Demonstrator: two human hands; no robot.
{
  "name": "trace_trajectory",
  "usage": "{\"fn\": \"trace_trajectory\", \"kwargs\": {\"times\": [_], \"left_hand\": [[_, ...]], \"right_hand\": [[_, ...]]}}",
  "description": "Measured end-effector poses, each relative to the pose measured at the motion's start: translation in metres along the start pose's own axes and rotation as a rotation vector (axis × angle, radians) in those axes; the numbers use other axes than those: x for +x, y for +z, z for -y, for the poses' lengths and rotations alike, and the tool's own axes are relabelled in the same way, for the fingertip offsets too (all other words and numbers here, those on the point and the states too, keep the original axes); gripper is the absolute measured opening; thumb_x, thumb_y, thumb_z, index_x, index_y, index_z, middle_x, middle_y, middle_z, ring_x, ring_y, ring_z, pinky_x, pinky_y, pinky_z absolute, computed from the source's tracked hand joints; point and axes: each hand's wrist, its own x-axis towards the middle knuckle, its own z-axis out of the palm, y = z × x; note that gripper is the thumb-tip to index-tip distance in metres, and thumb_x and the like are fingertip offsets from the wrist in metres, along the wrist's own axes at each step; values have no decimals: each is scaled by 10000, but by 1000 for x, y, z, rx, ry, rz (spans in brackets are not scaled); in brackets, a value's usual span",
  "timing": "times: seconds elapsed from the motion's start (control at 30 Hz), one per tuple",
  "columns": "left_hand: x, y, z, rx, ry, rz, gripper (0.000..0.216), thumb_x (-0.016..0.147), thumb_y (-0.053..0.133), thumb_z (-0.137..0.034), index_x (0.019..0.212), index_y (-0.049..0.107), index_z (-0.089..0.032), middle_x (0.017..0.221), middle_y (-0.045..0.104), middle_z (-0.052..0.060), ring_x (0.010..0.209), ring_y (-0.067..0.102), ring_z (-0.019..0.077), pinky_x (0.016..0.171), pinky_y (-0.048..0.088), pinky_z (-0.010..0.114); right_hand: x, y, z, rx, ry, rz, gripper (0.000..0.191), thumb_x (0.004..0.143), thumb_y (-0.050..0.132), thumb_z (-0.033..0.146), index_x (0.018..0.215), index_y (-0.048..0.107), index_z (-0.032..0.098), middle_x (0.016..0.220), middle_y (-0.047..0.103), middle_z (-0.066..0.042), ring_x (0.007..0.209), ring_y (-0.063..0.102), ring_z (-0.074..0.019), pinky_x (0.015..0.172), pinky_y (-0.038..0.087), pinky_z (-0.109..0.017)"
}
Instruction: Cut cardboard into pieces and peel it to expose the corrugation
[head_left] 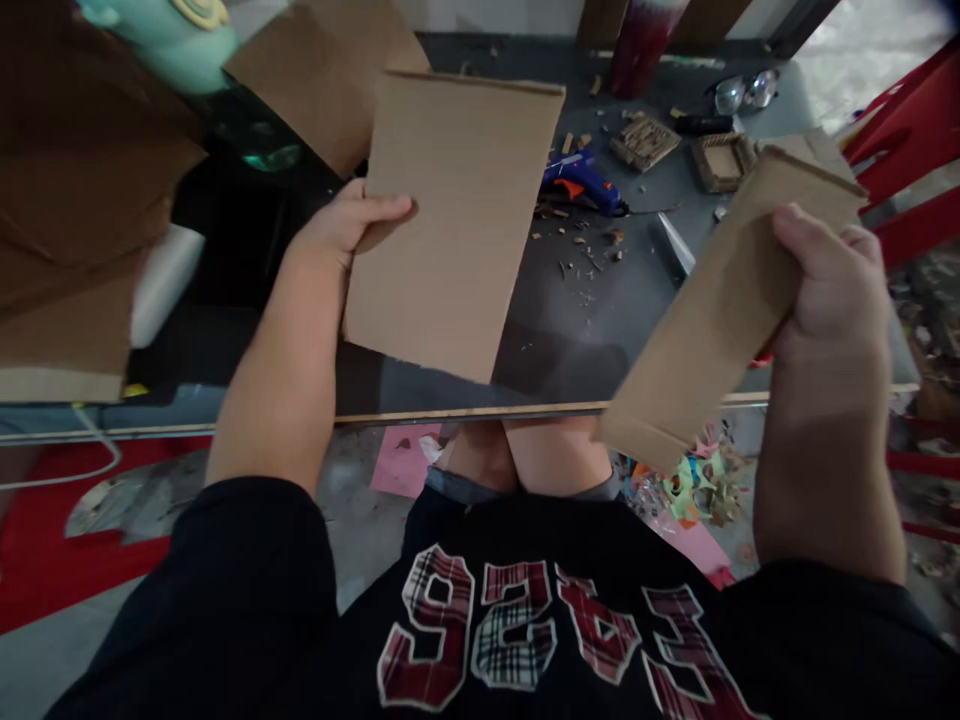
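Grey bench (600,310), scraps and glue gun (581,185) toward its far edge. Your left hand (341,225) pinches the wide card (457,220) by its left edge; right hand (829,275) is clenched on the narrow strip (720,310), both held above the near edge. Keep thumbs clear of edges when matching them.

Illumination is dim and diffuse, brightest at the upper right corner. A soft shadow is cast on the table (570,330) beneath the cardboard sheet (457,220). Slight motion blur is seen on the right hand (832,280). Straight lines are bowed by wide-angle distortion towards the edges.
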Motion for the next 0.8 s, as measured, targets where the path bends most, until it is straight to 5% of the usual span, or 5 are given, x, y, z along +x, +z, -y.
{"fn": "trace_trajectory", "kwargs": {"times": [0.27, 0.4, 0.53, 0.67, 0.8], "left_hand": [[5, 7, -7, 788, 80, -291, 639, 650, 872, -529, 1097, 729, -96, 1197, 744, 129, 1053, 662, 288, 980, 524, 399], [-15, 25, -26, 1154, -18, -434, 657, 762, 736, -676, 1089, 720, -106, 1212, 684, 200, 1187, 588, 431, 1078, 422, 580], [-30, 42, -29, 795, 216, -477, 594, 839, 658, -704, 1169, 673, -210, 1481, 458, 109, 1437, 322, 448, 1254, 196, 614], [-23, 55, -7, 32, 210, 73, 790, 813, 402, -921, 1086, 716, -249, 1153, 699, 84, 1363, 452, 422, 1240, 282, 620], [-14, 75, 16, -217, 105, 183, 653, 611, 863, -650, 1053, 692, -201, 1166, 726, 117, 1308, 564, 425, 1102, 455, 647]], "right_hand": [[-8, 64, -25, 381, 164, -119, 153, 959, 553, 296, 866, 667, 254, 960, 776, 19, 1008, 713, -168, 821, 623, -336], [-9, 73, -22, 387, 84, -76, 106, 922, 609, 452, 930, 622, 347, 1061, 768, 62, 1148, 670, -174, 824, 612, -355], [-10, 77, -34, 312, 59, 60, 244, 935, 515, 558, 1093, 579, 383, 1358, 669, 67, 1298, 586, -154, 890, 582, -379], [-5, 86, -63, 217, -3, 103, 476, 924, 401, 699, 1277, 522, 403, 1404, 632, 9, 1356, 517, -178, 992, 539, -440], [1, 92, -80, 226, -12, 61, 502, 922, 386, 725, 1258, 512, 373, 1327, 648, -27, 1307, 533, -172, 1033, 526, -438]]}}
